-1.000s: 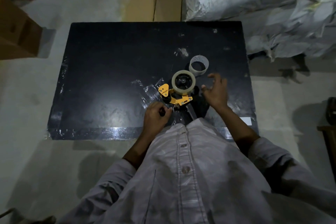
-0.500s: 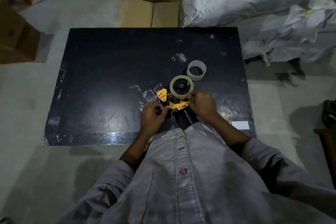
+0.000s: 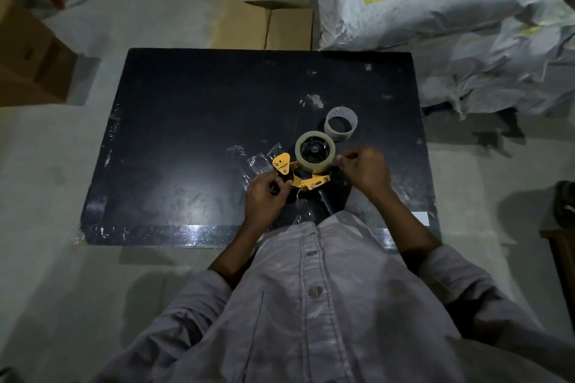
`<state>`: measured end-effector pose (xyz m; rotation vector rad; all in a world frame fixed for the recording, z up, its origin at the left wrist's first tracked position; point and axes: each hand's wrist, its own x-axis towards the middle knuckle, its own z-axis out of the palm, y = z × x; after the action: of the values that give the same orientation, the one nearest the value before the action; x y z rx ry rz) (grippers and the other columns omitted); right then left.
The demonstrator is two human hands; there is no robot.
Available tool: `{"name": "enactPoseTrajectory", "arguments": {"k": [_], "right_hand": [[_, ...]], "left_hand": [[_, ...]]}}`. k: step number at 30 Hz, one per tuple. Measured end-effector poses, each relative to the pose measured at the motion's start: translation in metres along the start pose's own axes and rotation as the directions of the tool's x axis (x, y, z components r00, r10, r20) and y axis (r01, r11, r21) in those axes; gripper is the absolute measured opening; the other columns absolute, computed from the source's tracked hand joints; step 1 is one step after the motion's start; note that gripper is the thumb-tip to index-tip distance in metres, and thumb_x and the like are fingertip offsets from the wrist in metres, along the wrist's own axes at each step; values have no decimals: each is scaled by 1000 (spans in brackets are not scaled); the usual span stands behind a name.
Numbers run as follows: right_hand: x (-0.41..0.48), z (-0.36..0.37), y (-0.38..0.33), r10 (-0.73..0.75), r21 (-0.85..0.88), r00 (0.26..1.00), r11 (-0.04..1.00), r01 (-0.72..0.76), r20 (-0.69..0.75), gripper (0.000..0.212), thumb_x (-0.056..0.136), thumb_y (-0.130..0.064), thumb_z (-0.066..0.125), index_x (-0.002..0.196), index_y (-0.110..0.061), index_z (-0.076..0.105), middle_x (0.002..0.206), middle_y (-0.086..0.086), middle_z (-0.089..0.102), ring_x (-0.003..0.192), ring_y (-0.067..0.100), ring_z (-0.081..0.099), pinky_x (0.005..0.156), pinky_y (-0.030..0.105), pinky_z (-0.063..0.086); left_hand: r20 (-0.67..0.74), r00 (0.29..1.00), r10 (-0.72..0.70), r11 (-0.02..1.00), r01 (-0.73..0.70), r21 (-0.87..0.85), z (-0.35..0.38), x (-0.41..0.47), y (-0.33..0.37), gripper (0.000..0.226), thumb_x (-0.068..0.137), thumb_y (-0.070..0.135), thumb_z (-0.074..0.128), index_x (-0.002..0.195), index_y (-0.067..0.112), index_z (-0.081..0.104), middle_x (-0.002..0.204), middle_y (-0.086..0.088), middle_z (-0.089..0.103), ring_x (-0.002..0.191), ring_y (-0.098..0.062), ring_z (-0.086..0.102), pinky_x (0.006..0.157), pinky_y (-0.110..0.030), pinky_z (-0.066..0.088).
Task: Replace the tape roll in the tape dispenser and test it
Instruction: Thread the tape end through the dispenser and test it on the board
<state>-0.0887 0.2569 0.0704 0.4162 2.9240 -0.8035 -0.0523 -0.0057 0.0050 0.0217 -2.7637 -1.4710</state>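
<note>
A yellow tape dispenser (image 3: 306, 179) lies on the black table (image 3: 193, 134), its dark handle pointing toward me. A pale tape roll (image 3: 315, 151) sits on its black hub. My left hand (image 3: 266, 199) grips the dispenser's front end by the black roller. My right hand (image 3: 365, 169) is just right of the roll, fingertips pinched together near the roll's edge; whether they hold the tape end I cannot tell. An empty clear core (image 3: 340, 124) stands behind the roll.
Crumpled clear tape (image 3: 258, 162) lies left of the dispenser. A white label (image 3: 421, 218) sits at the table's near right corner. Cardboard boxes (image 3: 273, 28) and large white sacks (image 3: 435, 9) stand beyond the table; another box (image 3: 28, 56) is at left.
My right hand dropped from beside the roll to the dispenser frame, then moved back up to the roll's right edge with fingertips pinched. My left hand stayed at the front end.
</note>
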Motion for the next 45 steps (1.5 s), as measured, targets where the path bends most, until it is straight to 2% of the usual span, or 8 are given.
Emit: {"name": "enactPoseTrajectory", "arguments": {"k": [3,8,17,20,23,28,38,45], "right_hand": [[11,14,13,28,7,997,1000,-29,70,75,118,-60,50,61,-14,68,77,22,72,96,48,76,95,52,56],[28,53,27,158,-61,940,987,-146,302,128,96,-98,-4,105,-10,89,118,23,80,124,42,69,114,56,53],[7,38,-24,132,120,863,969,-216,487,121,101,-93,2,103,-12,91,119,17,84,123,36,71,121,56,48],[2,39,-30,148,278,819,895,-350,554,119,101,-94,1,111,-18,92,127,10,84,119,22,69,115,49,50],[1,43,-32,132,370,805,837,-403,579,109,110,-82,1,116,-20,89,131,10,85,136,21,62,118,49,38],[5,56,-24,120,394,812,828,-399,571,99,104,-90,0,98,-39,86,130,8,86,145,25,62,125,55,35],[11,70,-11,97,429,807,806,-407,582,122,89,-105,3,103,-26,94,125,1,87,141,23,66,132,60,35],[13,74,-9,72,451,807,798,-399,587,110,83,-111,3,102,-46,90,126,1,87,147,22,63,135,62,29]], "left_hand": [[19,998,-53,998,53,-23,4,3,4,26,99,36,82,80,22,71,79,13,71,81,-9,67,71,-31,53],[110,974,-199,980,201,-5,8,8,7,21,102,45,77,96,27,86,87,13,81,81,1,73,75,-25,57],[235,915,-327,931,355,-86,15,11,-4,13,96,31,87,107,25,89,82,9,85,69,-16,83,81,-49,71],[249,926,-285,951,306,-49,17,16,3,16,98,34,85,110,25,89,73,10,82,57,-17,79,75,-46,70],[270,945,-186,980,158,121,17,22,10,18,103,39,78,118,32,87,65,14,78,48,-14,73,70,-36,66],[160,987,-26,908,-44,417,21,29,18,23,102,42,78,123,37,85,97,-5,86,81,-25,77,71,-30,52],[295,955,12,735,-209,645,22,48,24,39,108,55,62,143,39,70,105,-11,81,102,-33,78,80,-37,55],[334,943,15,688,-252,681,31,54,25,35,111,48,59,135,30,78,107,-16,79,106,-37,76,87,-41,57]]}}
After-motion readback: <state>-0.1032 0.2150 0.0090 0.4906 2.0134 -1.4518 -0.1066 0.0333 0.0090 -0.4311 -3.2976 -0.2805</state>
